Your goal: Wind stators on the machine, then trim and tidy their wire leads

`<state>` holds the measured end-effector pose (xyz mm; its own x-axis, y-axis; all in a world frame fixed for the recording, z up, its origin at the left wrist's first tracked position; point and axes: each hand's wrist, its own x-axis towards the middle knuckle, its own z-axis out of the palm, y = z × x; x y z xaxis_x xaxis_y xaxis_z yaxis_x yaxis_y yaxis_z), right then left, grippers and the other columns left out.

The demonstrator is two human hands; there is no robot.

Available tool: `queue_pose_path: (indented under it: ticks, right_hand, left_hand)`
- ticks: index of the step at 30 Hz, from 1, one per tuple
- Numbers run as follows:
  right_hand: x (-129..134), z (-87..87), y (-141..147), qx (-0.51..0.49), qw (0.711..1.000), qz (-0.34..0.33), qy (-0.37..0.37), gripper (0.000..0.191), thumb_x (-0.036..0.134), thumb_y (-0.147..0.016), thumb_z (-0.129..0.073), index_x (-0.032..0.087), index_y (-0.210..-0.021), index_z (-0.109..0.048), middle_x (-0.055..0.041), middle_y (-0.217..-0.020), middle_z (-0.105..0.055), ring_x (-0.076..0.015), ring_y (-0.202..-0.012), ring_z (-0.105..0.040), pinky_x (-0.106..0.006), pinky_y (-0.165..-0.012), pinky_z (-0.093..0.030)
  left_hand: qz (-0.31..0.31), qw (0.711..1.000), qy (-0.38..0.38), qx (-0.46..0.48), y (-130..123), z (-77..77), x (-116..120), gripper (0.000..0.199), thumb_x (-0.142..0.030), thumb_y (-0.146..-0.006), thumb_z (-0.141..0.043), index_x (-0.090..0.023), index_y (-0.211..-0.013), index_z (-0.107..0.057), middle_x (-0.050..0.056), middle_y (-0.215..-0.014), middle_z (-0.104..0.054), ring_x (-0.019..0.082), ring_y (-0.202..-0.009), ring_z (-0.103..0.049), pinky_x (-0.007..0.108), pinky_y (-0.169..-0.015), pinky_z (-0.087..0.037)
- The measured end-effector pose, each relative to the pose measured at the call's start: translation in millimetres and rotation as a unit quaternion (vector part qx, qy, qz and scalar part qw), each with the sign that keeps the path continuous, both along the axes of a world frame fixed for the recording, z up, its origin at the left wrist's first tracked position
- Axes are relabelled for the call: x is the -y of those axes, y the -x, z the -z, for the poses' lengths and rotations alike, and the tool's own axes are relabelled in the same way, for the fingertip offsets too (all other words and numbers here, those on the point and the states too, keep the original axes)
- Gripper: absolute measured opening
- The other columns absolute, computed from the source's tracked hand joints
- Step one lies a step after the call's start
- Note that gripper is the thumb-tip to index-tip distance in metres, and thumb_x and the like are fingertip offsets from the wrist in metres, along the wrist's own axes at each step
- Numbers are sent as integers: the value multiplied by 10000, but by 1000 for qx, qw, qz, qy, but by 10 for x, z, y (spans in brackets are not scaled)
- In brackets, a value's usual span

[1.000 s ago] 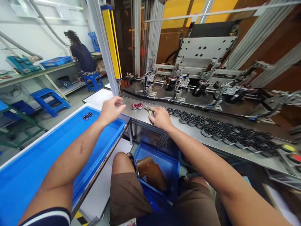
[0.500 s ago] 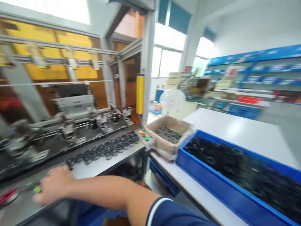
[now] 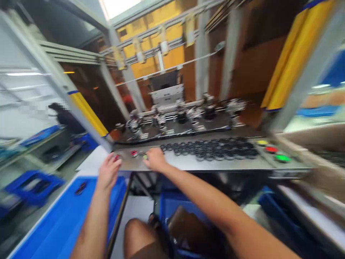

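Observation:
At the left end of the metal ledge, my left hand [image 3: 109, 171] is closed with its fingertips on a small red-and-black round part [image 3: 116, 157]. My right hand [image 3: 156, 159] is curled over the ledge, thumb down, against a small yellow-green thing [image 3: 145, 157] mostly hidden by the fingers. Between the two hands lies another red-and-black round part [image 3: 134, 153] with a pale rim. To the right of my right hand, many black rings [image 3: 212, 149] sit packed in rows along the ledge [image 3: 183, 162].
Behind the ledge stands a row of metal fixtures [image 3: 180, 114] inside a framed machine. Yellow, red and green buttons [image 3: 282, 158] are at the right end. A blue bin [image 3: 54, 219] with a dark red part [image 3: 81, 188] is at lower left; a cardboard box [image 3: 318, 144] is at right.
The view has swung left and down, bringing my left hand and the blue bin into sight. My right hand remains at about the same place on the ledge.

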<state>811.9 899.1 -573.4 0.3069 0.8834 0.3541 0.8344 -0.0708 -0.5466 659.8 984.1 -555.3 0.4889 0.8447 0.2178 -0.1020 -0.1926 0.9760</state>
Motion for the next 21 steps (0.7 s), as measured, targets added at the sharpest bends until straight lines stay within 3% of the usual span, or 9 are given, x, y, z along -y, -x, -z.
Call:
queue_pose_path:
  ticks: [2,4,6,8,10,12,14,19,21]
  right_hand:
    - [-27,64,49,-59,997,-24,-53,240,244,-874,-642,81,-1043,-693,-213,-1201,-659,-319,-1194,-573,-498,-1040,-418]
    - [123,126,161,-114,988,-49,-92,294,275,-907,-605,101,-1137,-664,-209,-1299,-613,-298,-1250,-541,-450,-1067,-420]
    - [485,169,301,-162,978,-74,-105,310,339,-955,-537,142,-1173,-636,-156,-1238,-651,-239,-1135,-613,-383,-979,-498]
    - [972,180,438,-234,961,-110,-103,303,415,-972,-500,175,-1092,-641,-91,-1042,-704,-186,-913,-670,-325,-813,-554]
    - [1440,155,554,-369,910,-155,-105,337,522,-906,-595,189,-918,-649,-39,-833,-686,-155,-715,-637,-284,-660,-530]
    - [1781,101,642,-469,863,-167,-89,420,602,-817,-682,191,-764,-618,3,-673,-617,-117,-570,-543,-252,-549,-456]
    - [1968,34,697,-522,837,-153,-65,475,633,-773,-718,187,-675,-587,29,-585,-551,-90,-502,-462,-235,-499,-390]
    - [2097,-58,672,-574,808,-125,-45,468,603,-767,-748,179,-637,-599,39,-545,-527,-84,-487,-438,-228,-486,-351]
    - [2136,-35,569,-590,793,-145,-37,457,581,-775,-755,183,-630,-584,46,-526,-516,-82,-475,-427,-231,-485,-341]
  left_hand:
    - [-56,998,-4,1,391,-48,203,454,-303,-794,-779,-202,-1191,-582,53,-1104,-690,160,-946,-692,315,-858,-581]
    - [-71,997,-36,22,575,5,577,564,-270,-694,-852,-233,-1182,-570,52,-1108,-715,171,-1000,-709,302,-915,-572]
    - [-65,991,-107,50,643,97,1021,579,-228,-685,-861,-245,-1186,-573,66,-1131,-733,198,-1055,-713,316,-934,-580]
    - [-53,980,-183,55,683,175,1425,552,-152,-727,-829,-267,-1210,-586,62,-1154,-745,196,-1077,-715,297,-913,-594]
    - [-29,973,-226,46,720,232,1713,553,-88,-766,-784,-295,-1242,-596,45,-1179,-750,191,-1101,-712,285,-908,-602]
    - [3,971,-237,43,734,277,1876,581,-53,-788,-753,-314,-1280,-589,34,-1205,-746,195,-1135,-701,292,-930,-602]
    - [31,972,-229,44,700,312,1955,606,-34,-795,-739,-325,-1302,-581,30,-1238,-735,194,-1151,-695,290,-954,-595]
    - [61,981,-176,60,533,350,2068,617,-59,-768,-780,-331,-1285,-582,32,-1236,-736,180,-1071,-729,256,-891,-617]
    - [69,983,-154,71,510,349,2105,618,-104,-745,-818,-322,-1272,-580,36,-1183,-755,186,-1035,-740,255,-847,-630]
